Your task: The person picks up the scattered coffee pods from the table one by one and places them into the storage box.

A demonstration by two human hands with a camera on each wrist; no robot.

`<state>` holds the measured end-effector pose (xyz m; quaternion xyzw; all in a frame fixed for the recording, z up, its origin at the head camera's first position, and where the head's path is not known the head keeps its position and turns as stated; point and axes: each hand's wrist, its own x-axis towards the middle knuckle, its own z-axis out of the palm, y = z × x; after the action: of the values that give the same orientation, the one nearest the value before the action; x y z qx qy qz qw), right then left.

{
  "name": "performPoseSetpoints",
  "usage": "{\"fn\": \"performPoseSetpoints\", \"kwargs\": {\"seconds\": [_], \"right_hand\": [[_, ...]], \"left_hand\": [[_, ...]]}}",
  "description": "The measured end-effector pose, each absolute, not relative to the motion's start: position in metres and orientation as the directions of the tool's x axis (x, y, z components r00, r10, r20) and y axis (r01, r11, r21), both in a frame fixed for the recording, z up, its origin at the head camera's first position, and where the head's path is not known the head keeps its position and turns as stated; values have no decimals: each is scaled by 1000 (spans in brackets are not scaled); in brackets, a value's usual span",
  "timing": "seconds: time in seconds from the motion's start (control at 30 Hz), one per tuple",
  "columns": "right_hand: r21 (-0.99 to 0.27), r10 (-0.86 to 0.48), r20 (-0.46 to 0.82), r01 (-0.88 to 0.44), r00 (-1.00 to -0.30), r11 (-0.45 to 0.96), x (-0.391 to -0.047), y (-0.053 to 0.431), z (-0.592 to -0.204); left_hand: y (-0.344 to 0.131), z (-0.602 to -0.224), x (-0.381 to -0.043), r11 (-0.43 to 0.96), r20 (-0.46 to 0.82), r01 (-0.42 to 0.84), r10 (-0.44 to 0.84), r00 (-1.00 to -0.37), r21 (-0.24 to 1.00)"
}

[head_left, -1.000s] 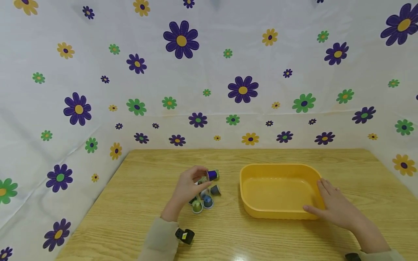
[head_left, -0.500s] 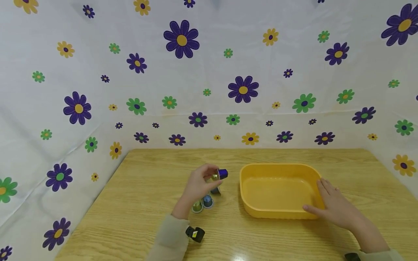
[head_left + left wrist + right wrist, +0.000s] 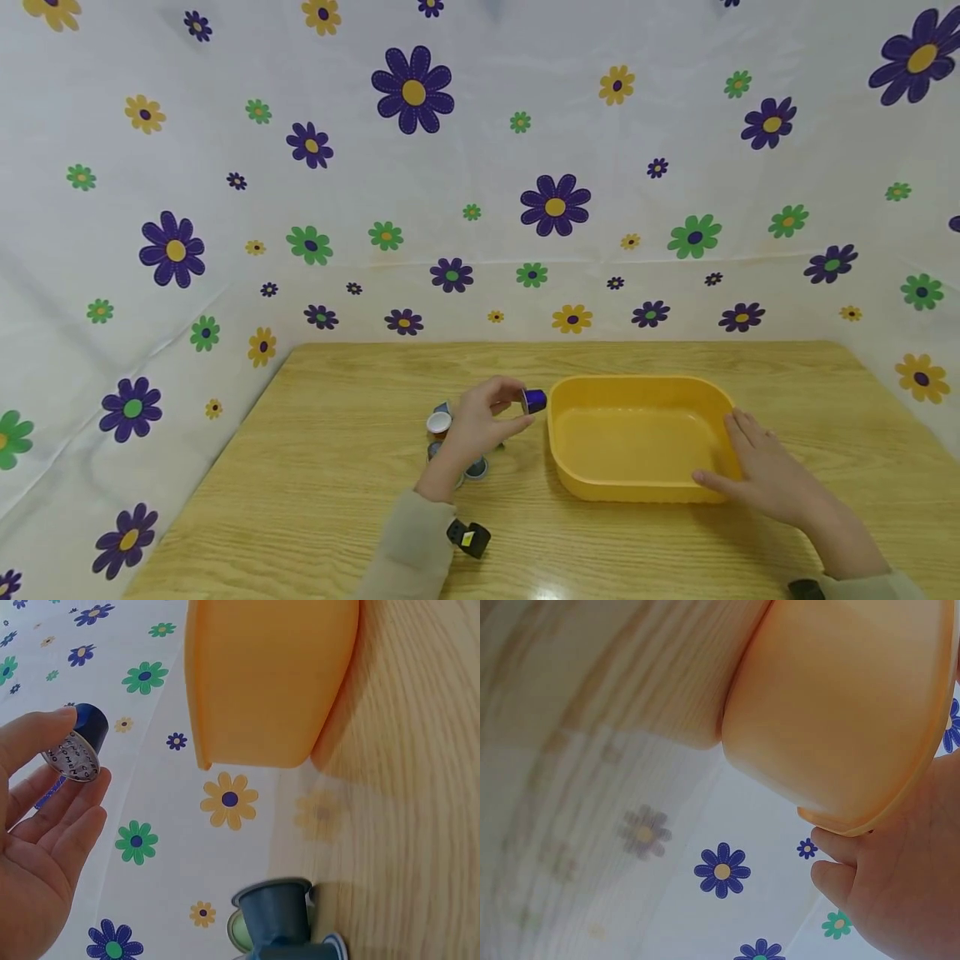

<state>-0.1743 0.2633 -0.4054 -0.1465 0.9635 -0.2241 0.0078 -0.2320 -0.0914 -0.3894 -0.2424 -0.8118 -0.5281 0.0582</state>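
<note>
My left hand (image 3: 483, 423) pinches a dark blue coffee capsule (image 3: 535, 402) between thumb and finger, just left of the yellow tub's rim. In the left wrist view, the capsule (image 3: 92, 727) shows its printed foil lid, and the other fingers are spread below it. The yellow plastic tub (image 3: 637, 493) stands on the table with a bare floor inside. My right hand (image 3: 772, 479) rests on its right end, fingers along the side rim and thumb over the front corner. In the right wrist view, two fingertips show beneath the tub's rim (image 3: 840, 823).
Several more capsules lie on the table under and behind the left forearm, partly hidden; one shows a white lid (image 3: 438, 422). A grey capsule (image 3: 276, 911) appears low in the left wrist view. A flower-print sheet (image 3: 480, 167) hangs behind the wooden table (image 3: 300, 500).
My left hand has carried the blue capsule rightward from the pile to beside the tub, uncovering the pile's left part. My right hand and the tub have stayed in place.
</note>
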Motion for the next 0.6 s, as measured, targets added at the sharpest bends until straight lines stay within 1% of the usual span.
{"fn": "performPoseSetpoints", "kwargs": {"seconds": [0.1,0.37,0.6], "right_hand": [[-435,-280,49,-273,-959,858,-175,264,-406],[-426,-274,50,-269,-960,864,-176,263,-408],[-426,-274,48,-268,-961,864,-175,263,-409]], "left_hand": [[-86,-390,-234,317,334,443,343,-878,839],[-76,-388,-231,302,345,462,368,-863,834],[-68,-397,-235,319,319,450,387,-865,834]]}}
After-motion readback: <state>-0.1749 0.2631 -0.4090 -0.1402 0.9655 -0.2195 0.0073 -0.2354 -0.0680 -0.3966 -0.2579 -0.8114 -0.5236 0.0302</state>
